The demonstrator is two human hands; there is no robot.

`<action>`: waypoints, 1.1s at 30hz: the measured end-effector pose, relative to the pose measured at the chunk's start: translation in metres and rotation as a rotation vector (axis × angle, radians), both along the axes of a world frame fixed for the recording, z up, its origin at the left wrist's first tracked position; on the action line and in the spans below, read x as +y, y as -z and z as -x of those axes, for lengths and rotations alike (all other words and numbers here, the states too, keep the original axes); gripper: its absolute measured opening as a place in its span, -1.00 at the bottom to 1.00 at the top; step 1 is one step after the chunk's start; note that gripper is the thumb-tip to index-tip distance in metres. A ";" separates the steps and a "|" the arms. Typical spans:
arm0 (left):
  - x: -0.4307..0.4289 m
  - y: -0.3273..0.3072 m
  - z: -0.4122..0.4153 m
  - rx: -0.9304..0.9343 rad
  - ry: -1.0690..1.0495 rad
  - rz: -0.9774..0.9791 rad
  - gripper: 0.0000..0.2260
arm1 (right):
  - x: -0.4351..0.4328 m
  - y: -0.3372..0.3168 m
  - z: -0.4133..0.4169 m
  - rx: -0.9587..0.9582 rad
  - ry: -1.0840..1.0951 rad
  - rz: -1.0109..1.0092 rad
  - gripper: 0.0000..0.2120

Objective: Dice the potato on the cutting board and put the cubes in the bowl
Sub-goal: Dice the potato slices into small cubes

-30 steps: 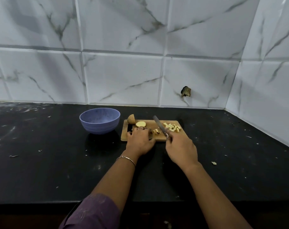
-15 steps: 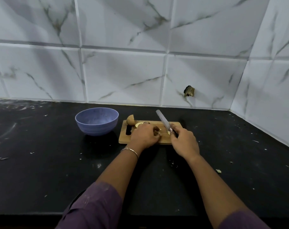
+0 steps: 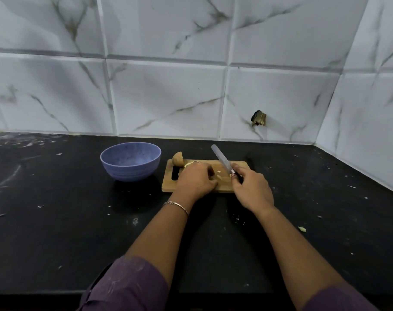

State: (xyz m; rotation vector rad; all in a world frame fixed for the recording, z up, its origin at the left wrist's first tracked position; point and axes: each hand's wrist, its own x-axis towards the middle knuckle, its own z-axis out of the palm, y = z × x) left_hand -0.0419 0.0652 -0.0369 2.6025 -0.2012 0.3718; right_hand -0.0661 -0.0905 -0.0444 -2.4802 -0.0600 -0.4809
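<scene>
Left hand (image 3: 196, 178) has slid over the cubes (image 3: 218, 173), fingers curled (contents hidden); right hand (image 3: 251, 189) grips the knife (image 3: 221, 160), blade lifted. Uncut potato (image 3: 177, 158) sits at the far-left corner of the cutting board (image 3: 167, 185); I judge the bowl (image 3: 130, 173) unfilled yet.

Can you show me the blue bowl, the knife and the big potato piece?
blue bowl (image 3: 130, 172): head view, on its outer front wall.
knife (image 3: 221, 159): head view, middle of the blade.
big potato piece (image 3: 178, 159): head view, on its brown skin.
</scene>
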 end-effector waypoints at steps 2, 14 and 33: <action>0.003 0.000 0.001 -0.012 -0.031 -0.023 -0.75 | 0.000 0.000 0.000 0.001 -0.005 -0.001 -0.64; -0.004 0.002 -0.002 -0.088 0.003 -0.292 -0.68 | 0.001 -0.004 0.004 -0.034 0.024 0.022 -0.63; -0.013 0.004 -0.008 -0.140 -0.152 -0.262 -0.80 | 0.003 -0.013 0.027 0.014 -0.003 0.265 -0.61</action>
